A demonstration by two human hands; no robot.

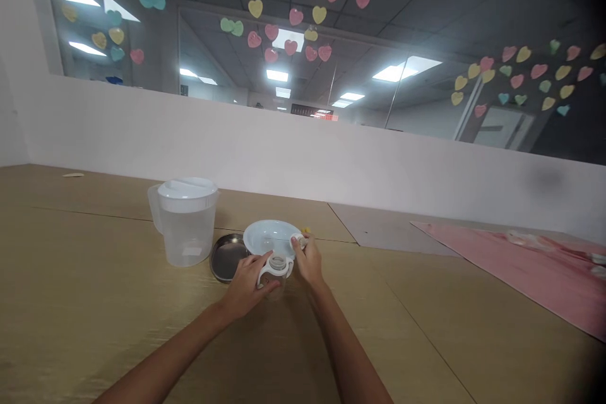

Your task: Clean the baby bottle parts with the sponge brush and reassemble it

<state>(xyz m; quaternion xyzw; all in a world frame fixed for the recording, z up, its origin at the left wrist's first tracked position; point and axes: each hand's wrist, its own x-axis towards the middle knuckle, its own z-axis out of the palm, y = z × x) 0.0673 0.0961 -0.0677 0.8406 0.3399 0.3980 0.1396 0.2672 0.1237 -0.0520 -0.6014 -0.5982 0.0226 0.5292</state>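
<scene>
My left hand (247,285) is wrapped round a small clear bottle (277,263) with white side handles. The bottle's mouth is uncovered and faces up. Pinched in my right hand (309,259) is a small white bottle cap (298,240), held just above and right of the bottle's mouth; its far details are too small to make out. Right behind both hands sits a pale blue-white bowl (265,233). To the left of the bowl, a round dark metal tray (227,259) lies flat, partly covered by the bowl and near my left fingers.
A translucent lidded pitcher (188,233) stands left of the tray, its handle pointing left. Behind the bowl is a small yellow item (305,230). A pink cloth (521,265) with plastic packets covers the table's right side. A white wall (284,151) with a window borders the back.
</scene>
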